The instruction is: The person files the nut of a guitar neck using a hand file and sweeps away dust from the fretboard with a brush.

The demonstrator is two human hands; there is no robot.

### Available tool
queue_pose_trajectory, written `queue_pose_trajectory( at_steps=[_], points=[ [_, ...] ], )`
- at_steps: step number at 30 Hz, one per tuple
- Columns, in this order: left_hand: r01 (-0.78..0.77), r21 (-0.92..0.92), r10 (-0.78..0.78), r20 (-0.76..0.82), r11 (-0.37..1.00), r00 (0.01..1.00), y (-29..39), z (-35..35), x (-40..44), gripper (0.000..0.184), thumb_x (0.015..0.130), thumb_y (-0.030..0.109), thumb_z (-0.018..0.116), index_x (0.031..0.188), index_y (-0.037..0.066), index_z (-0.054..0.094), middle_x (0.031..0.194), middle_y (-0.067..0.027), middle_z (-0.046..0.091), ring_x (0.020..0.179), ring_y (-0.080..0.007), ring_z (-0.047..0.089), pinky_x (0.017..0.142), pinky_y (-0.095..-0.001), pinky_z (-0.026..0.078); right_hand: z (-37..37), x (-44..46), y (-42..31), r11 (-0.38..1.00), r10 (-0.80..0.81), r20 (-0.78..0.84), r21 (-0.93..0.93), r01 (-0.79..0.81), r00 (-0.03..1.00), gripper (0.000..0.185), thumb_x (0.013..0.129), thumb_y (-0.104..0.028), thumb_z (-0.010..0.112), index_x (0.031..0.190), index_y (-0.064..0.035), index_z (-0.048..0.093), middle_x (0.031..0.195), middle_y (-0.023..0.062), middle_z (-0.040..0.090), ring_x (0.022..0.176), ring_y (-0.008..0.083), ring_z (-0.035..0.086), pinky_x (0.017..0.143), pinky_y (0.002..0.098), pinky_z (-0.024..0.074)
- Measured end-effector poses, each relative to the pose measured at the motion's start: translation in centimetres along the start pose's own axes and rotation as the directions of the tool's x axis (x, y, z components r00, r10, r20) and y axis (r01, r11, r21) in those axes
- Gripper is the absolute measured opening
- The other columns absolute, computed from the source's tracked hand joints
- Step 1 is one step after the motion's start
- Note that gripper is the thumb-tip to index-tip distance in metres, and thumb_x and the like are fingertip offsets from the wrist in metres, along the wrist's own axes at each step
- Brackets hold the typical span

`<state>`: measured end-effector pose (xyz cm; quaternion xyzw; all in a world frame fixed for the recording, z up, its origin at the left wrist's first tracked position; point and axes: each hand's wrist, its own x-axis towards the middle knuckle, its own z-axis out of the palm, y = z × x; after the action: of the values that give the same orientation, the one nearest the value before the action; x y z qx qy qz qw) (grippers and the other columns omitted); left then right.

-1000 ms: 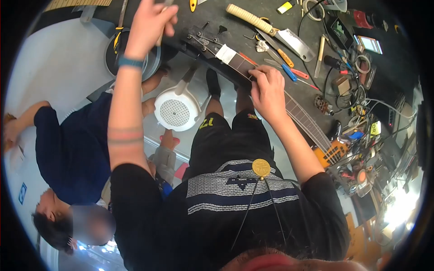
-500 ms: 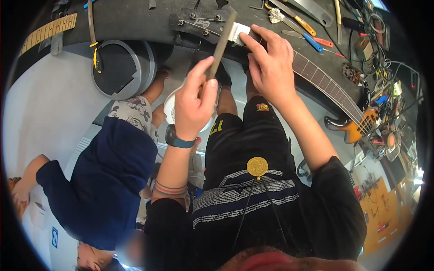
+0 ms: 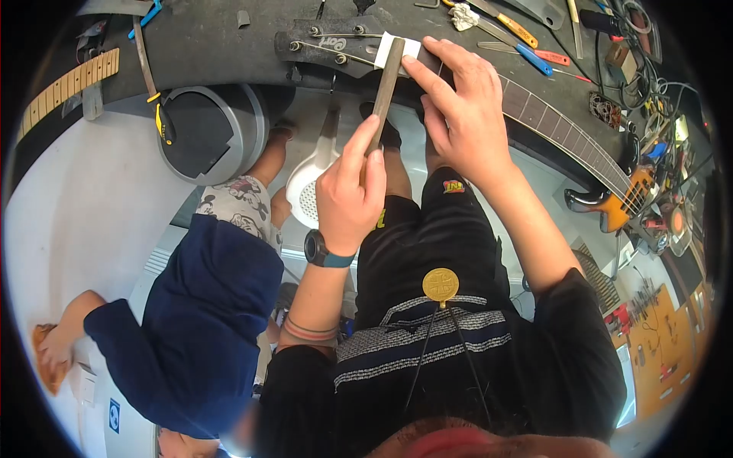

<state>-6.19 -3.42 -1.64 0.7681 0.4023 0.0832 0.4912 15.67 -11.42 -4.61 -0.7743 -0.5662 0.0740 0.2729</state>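
Observation:
My left hand (image 3: 353, 187) is closed around a long flat file (image 3: 388, 91), its far end lying over a white piece (image 3: 391, 52) of paper or tape at the nut end of a bass guitar neck (image 3: 553, 126). My right hand (image 3: 466, 99) lies over the neck with fingers stretched out and spread. Its index fingertip touches or nearly touches the edge of the white piece. The dark headstock (image 3: 324, 47), with tuning posts and strings, points left. The sunburst body (image 3: 615, 206) sits at the far right. My right hand covers part of the fretboard.
Screwdrivers (image 3: 534, 59), a crumpled white ball (image 3: 463, 17) and tangled cables (image 3: 649, 69) lie on the dark bench (image 3: 229, 42). Another fretted neck (image 3: 70, 88) is at left. A person in a dark blue top (image 3: 206, 298) stands at left, near a round bin (image 3: 202, 133) and a white stool (image 3: 309, 191).
The file has tilted and shifted right, its tip now over the white piece instead of left of it. My left hand moved right and slightly down. My right hand has barely moved.

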Motion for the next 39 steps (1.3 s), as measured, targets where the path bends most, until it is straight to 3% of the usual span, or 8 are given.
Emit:
queue_pose_trajectory(
  at_steps=[5,9,12,17,28,31,34,39],
  points=[
    [-0.121,0.002,0.121,-0.038,0.993,0.992,-0.9,0.6,-0.2,0.045,0.107,-0.001,0.068,0.152,0.002,0.07,0.116,-0.0188,0.084,0.077,-0.0217,0.072,0.07,-0.0339,0.056,-0.2,0.1,0.2,1.0,0.01,0.015,0.005,-0.01,1.0,0.076,0.08,0.003,0.077,0.152,-0.021,0.071,0.158,0.0128,0.062,0.147,0.0379,0.06,0.123,0.0581,0.043],
    [-0.107,-0.002,0.107,-0.016,0.994,0.994,1.6,1.3,5.5,0.044,0.106,-0.002,0.068,0.15,0.003,0.071,0.12,-0.0218,0.083,0.087,-0.0371,0.081,0.073,-0.0417,0.062,-0.1,0.0,0.2,1.0,0.01,0.013,0.0,-0.01,1.0,0.076,0.079,0.003,0.077,0.151,-0.0217,0.072,0.158,0.012,0.062,0.147,0.0375,0.06,0.124,0.0583,0.0429],
    [-0.272,-0.048,0.262,-0.152,0.961,0.953,0.6,2.7,6.9,0.045,0.107,-0.001,0.068,0.151,0.004,0.071,0.115,-0.0209,0.083,0.087,-0.0371,0.08,0.073,-0.0421,0.061,0.1,0.0,0.3,1.0,0.025,0.014,0.007,-0.025,1.0,0.075,0.08,0.003,0.076,0.151,-0.0224,0.073,0.158,0.0119,0.063,0.147,0.0371,0.06,0.124,0.0585,0.0428],
    [-0.089,-0.041,0.089,-0.011,0.995,0.996,-1.1,0.6,-1.0,0.048,0.104,-0.008,0.069,0.151,-0.003,0.069,0.116,-0.0224,0.084,0.086,-0.0345,0.082,0.076,-0.0395,0.063,0.0,0.1,0.2,0.999,0.033,0.027,0.003,-0.033,0.999,0.076,0.08,0.003,0.076,0.151,-0.0231,0.073,0.158,0.0118,0.063,0.147,0.0368,0.06,0.124,0.0585,0.043],
    [-0.145,-0.075,0.138,-0.086,0.987,0.987,0.0,1.2,1.4,0.042,0.107,-0.001,0.067,0.149,0.002,0.072,0.119,-0.0242,0.083,0.095,-0.039,0.083,0.079,-0.0421,0.064,-0.5,0.2,0.2,0.998,0.048,0.068,0.024,-0.05,0.997,0.073,0.083,0.004,0.075,0.151,-0.0227,0.073,0.158,0.012,0.063,0.148,0.0376,0.059,0.126,0.0592,0.0421],
    [-0.085,-0.044,0.085,-0.006,0.995,0.996,0.3,0.5,0.8,0.04,0.11,-0.003,0.065,0.15,-0.002,0.069,0.137,-0.0214,0.081,0.096,-0.0217,0.081,0.082,-0.0331,0.061,-0.7,0.2,0.2,0.997,0.052,0.073,0.045,-0.055,0.996,0.072,0.085,0.004,0.074,0.152,-0.0226,0.073,0.159,0.0118,0.063,0.15,0.0374,0.059,0.126,0.0597,0.0419],
    [-0.179,-0.127,0.167,-0.099,0.976,0.981,1.0,2.7,7.4,0.043,0.108,-0.001,0.067,0.151,0.001,0.071,0.118,-0.0249,0.082,0.093,-0.0404,0.082,0.078,-0.0425,0.064,-0.6,0.2,0.2,0.998,0.054,0.068,0.04,-0.056,0.996,0.071,0.086,0.005,0.073,0.152,-0.0221,0.072,0.16,0.0118,0.063,0.15,0.0368,0.058,0.126,0.0603,0.0423],
    [-0.172,-0.117,0.163,-0.082,0.978,0.983,0.0,1.8,2.9,0.043,0.109,-0.001,0.066,0.151,0.0,0.07,0.123,-0.0263,0.081,0.096,-0.0411,0.082,0.079,-0.0421,0.063,-0.7,0.1,0.1,0.998,0.05,0.091,0.04,-0.054,0.995,0.071,0.087,0.005,0.073,0.152,-0.0221,0.072,0.16,0.012,0.063,0.151,0.0365,0.058,0.126,0.0606,0.0425]
  ],
)
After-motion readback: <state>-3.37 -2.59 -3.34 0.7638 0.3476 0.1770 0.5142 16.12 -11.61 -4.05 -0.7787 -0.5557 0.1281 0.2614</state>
